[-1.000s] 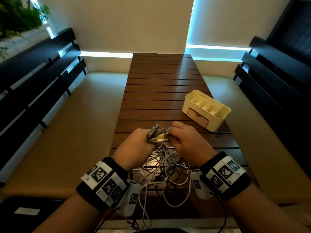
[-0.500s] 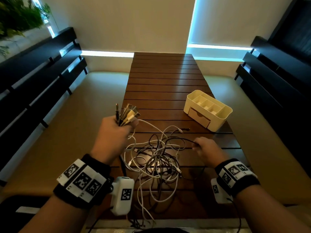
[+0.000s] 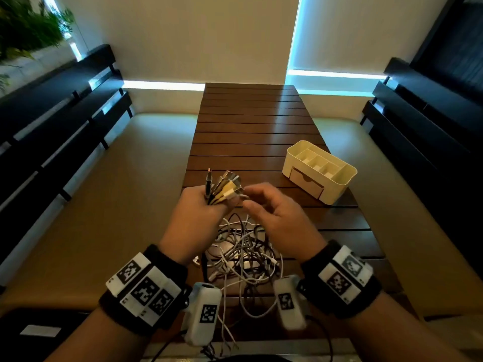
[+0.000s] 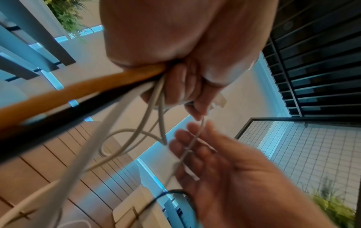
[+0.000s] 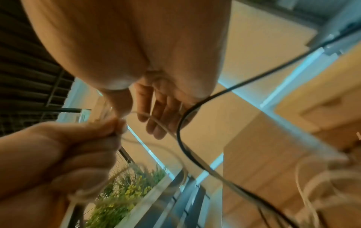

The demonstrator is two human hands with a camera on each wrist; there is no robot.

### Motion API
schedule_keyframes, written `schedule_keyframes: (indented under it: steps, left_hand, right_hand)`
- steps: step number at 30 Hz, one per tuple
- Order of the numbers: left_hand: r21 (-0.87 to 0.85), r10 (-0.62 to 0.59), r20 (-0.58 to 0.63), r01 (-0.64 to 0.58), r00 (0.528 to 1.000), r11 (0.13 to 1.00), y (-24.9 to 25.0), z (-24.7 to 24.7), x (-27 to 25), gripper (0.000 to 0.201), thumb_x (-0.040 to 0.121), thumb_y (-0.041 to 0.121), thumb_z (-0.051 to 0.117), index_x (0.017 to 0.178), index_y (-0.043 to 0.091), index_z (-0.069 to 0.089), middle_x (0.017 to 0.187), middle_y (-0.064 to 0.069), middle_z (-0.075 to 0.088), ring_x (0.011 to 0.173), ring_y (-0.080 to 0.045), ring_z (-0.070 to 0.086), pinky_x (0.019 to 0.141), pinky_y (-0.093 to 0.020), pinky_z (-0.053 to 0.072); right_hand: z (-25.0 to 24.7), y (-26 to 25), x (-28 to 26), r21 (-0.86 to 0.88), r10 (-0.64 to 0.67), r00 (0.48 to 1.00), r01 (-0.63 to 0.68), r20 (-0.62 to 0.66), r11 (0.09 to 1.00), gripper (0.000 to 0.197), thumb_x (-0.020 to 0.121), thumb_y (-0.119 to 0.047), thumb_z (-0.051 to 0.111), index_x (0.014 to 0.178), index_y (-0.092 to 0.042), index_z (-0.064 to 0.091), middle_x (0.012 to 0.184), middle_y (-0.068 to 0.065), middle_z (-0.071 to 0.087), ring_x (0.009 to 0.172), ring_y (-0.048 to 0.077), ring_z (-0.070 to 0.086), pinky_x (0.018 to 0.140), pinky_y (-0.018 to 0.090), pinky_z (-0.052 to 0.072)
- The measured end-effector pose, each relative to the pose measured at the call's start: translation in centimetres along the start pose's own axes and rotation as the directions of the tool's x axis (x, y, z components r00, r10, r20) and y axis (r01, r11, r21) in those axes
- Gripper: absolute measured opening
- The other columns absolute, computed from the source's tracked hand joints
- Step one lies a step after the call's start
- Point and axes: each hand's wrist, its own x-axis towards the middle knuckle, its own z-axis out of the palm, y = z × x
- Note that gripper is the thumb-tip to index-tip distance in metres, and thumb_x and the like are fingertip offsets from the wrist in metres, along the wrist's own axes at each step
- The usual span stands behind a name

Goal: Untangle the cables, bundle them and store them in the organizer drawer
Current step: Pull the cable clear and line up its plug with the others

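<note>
With the left hand clenched round the gathered plug ends and the right hand loose-fingered beside them (thin white cable across its fingers), pulling could tighten the tangled cables on the table, short of the closed organizer drawer.

Cable tangle on table at near edge, 6 o'clock; left hand above it w/ plug ends sticking up, approx 11 o'clock of tangle; right hand just beside at 1 o'clock; organizer farther back on table, 2 o'clock, near right edge; benches at 9 & 3 o'clock.
</note>
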Motion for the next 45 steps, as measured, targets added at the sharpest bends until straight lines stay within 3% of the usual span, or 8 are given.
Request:
schedule_keyframes:
  steps: [3, 10, 16, 21, 26, 32, 37, 45]
  left_hand:
    - [-0.020, 0.018, -0.036, -0.018, 0.999, 1.000, 0.1, -0.1, -0.2, 0.013, 0.090, 0.017, 0.067, 0.080, 0.013, 0.075, 0.057, 0.003, 0.062, 0.050, -0.017, 0.051, 0.051, -0.033, 0.042]
    - [-0.399, -0.235, -0.184, 0.146, 0.954, 0.905, -1.6, -3.4, -0.4, 0.010, 0.093, 0.018, 0.062, 0.085, 0.013, 0.065, 0.043, 0.013, 0.048, 0.038, -0.001, 0.036, 0.041, -0.021, 0.031]
    - [0.033, -0.319, -0.176, 0.329, 0.931, 0.944, -4.1, -4.4, -0.2, 0.011, 0.093, 0.023, 0.065, 0.089, 0.014, 0.070, 0.072, -0.007, 0.059, 0.062, -0.019, 0.046, 0.057, -0.030, 0.036]
    - [0.018, -0.148, -0.269, 0.159, 0.952, 0.987, -2.3, -3.7, -0.8, 0.018, 0.094, 0.024, 0.063, 0.091, 0.007, 0.068, 0.081, -0.019, 0.064, 0.069, -0.022, 0.052, 0.062, -0.035, 0.043]
    - [-0.034, 0.022, -0.063, -0.024, 0.998, 0.999, 0.3, -0.6, -1.5, 0.018, 0.093, 0.013, 0.065, 0.085, 0.029, 0.066, 0.064, 0.011, 0.061, 0.052, 0.006, 0.053, 0.050, -0.008, 0.040]
    - [0.199, 0.014, 0.220, -0.059, 0.975, 0.978, -1.0, 0.8, 0.0, 0.016, 0.093, 0.025, 0.064, 0.080, 0.016, 0.068, 0.070, -0.001, 0.063, 0.055, -0.005, 0.046, 0.056, -0.025, 0.041]
    - [0.215, 0.114, 0.122, -0.138, 0.986, 0.967, 0.1, 0.5, -0.3, 0.020, 0.093, 0.023, 0.065, 0.074, 0.019, 0.067, 0.058, 0.008, 0.058, 0.050, -0.003, 0.044, 0.054, -0.024, 0.035]
    - [-0.342, -0.023, -0.099, -0.012, 0.995, 0.939, -0.1, -3.9, 0.3, 0.023, 0.096, 0.023, 0.060, 0.075, 0.015, 0.064, 0.049, 0.003, 0.031, 0.040, -0.013, 0.024, 0.042, -0.022, 0.026]
  right_hand:
    - [2.1, 0.8, -0.2, 0.036, 0.086, 0.996, -0.087, 0.015, 0.996, 0.014, 0.101, -0.028, 0.050, 0.096, -0.024, 0.062, 0.084, 0.001, 0.067, 0.078, 0.023, 0.064, 0.076, 0.045, 0.055]
    - [0.2, 5.8, -0.2, -0.359, 0.295, 0.943, -0.224, 0.155, 0.906, 0.018, 0.102, -0.033, 0.047, 0.096, -0.021, 0.059, 0.084, 0.002, 0.064, 0.076, 0.021, 0.061, 0.073, 0.042, 0.053]
    - [-2.1, 4.2, 0.1, -0.171, 0.158, 0.983, -0.140, 0.097, 0.975, 0.016, 0.101, -0.032, 0.049, 0.095, -0.026, 0.063, 0.085, -0.002, 0.062, 0.075, 0.012, 0.056, 0.069, 0.025, 0.047]
    - [-2.9, 3.9, 0.7, -0.213, 0.110, 0.993, -0.099, 0.040, 0.972, 0.014, 0.100, -0.028, 0.051, 0.096, -0.027, 0.065, 0.085, -0.010, 0.063, 0.078, 0.002, 0.058, 0.069, 0.019, 0.044]
    - [-2.0, 3.4, 0.7, -0.297, -0.061, 0.989, 0.099, 0.137, 0.950, 0.011, 0.098, -0.023, 0.056, 0.092, -0.020, 0.065, 0.085, -0.011, 0.056, 0.078, 0.004, 0.054, 0.070, 0.021, 0.044]
    - [-1.7, 1.3, 1.0, -0.305, -0.206, 0.967, 0.243, 0.150, 0.921, 0.012, 0.098, -0.018, 0.056, 0.100, -0.015, 0.067, 0.087, -0.010, 0.054, 0.079, 0.005, 0.052, 0.067, 0.019, 0.040]
    - [-1.0, 1.9, -0.3, -0.232, -0.071, 0.989, 0.099, 0.127, 0.968, 0.008, 0.098, -0.024, 0.056, 0.093, -0.031, 0.057, 0.086, -0.012, 0.057, 0.076, 0.003, 0.055, 0.066, 0.015, 0.040]
    - [-2.9, 7.7, -0.6, -0.288, 0.400, 0.916, -0.374, 0.038, 0.882, 0.021, 0.102, -0.033, 0.045, 0.093, -0.024, 0.062, 0.085, -0.001, 0.067, 0.082, 0.019, 0.064, 0.079, 0.038, 0.053]
